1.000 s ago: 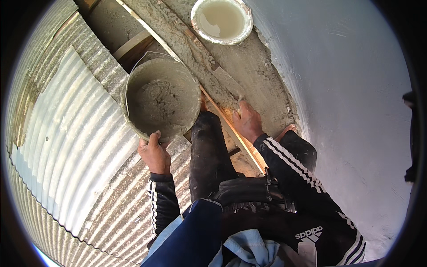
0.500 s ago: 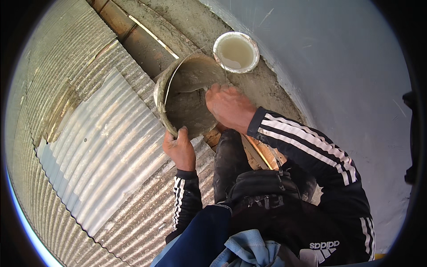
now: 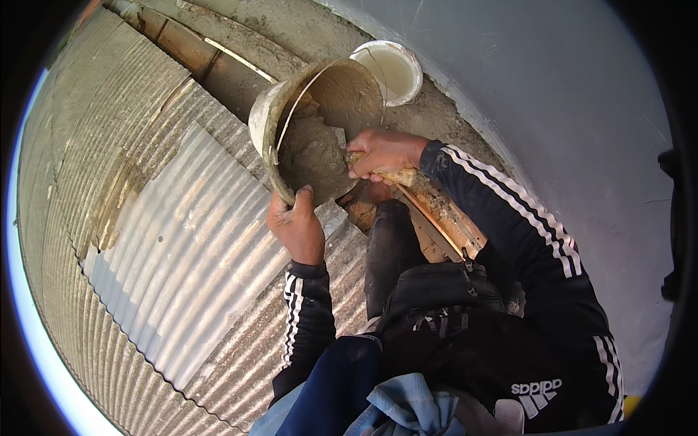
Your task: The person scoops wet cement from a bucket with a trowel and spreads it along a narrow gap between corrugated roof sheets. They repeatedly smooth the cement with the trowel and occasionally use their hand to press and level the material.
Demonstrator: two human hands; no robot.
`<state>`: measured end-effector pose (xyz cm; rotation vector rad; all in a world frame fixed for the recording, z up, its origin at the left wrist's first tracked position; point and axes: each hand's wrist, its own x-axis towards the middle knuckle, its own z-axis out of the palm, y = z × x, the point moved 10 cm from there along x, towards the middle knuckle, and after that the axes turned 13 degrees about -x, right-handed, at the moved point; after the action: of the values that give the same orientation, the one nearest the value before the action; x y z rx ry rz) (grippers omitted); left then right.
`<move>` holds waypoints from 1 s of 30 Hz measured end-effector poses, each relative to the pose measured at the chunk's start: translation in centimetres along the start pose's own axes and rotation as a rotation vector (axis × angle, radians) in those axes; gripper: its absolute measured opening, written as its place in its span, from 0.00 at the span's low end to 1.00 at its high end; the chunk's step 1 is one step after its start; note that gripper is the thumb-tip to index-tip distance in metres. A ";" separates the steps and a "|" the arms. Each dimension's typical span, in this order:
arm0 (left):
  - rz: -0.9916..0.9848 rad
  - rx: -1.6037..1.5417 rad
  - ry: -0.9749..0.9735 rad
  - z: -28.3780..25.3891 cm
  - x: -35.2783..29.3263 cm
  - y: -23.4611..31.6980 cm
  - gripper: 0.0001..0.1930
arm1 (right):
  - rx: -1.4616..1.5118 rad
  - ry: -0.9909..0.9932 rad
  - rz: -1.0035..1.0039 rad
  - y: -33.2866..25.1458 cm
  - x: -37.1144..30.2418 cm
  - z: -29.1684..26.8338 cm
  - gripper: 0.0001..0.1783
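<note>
A mortar-smeared bucket (image 3: 265,125) is tilted with its mouth toward me, and wet grey mortar (image 3: 314,154) lies inside it. My left hand (image 3: 297,227) grips the near rim, thumb over the edge. At the bucket's right side my right hand (image 3: 383,154) is closed round the yellowish wooden handle of a trowel (image 3: 398,176). A bit of its grey blade shows at the mortar, and the rest is hidden by the bucket and mortar. The thin wire bail (image 3: 299,102) crosses the bucket's opening.
A white bucket (image 3: 416,81) of cloudy water stands just beyond, by the grey wall (image 3: 552,109). Corrugated roofing sheets (image 3: 182,240) spread out on the left. Wooden boards (image 3: 443,218) lie beside my leg, and a rough cement ledge (image 3: 291,29) runs along the far side.
The bucket has tipped further toward me, showing more mortar. My right hand has drawn back from over the opening to its right edge, bringing the trowel handle into sight.
</note>
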<state>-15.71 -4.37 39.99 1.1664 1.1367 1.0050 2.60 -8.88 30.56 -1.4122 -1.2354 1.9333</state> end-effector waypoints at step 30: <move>-0.424 -0.313 0.453 -6.7 -1.4 -24.3 0.09 | -0.722 0.262 0.483 37.6 -11.6 2.7 0.34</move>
<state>-22.28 -8.02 15.90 0.4262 1.4422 1.0876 10.08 -37.73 4.66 -2.4259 -1.6579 1.5299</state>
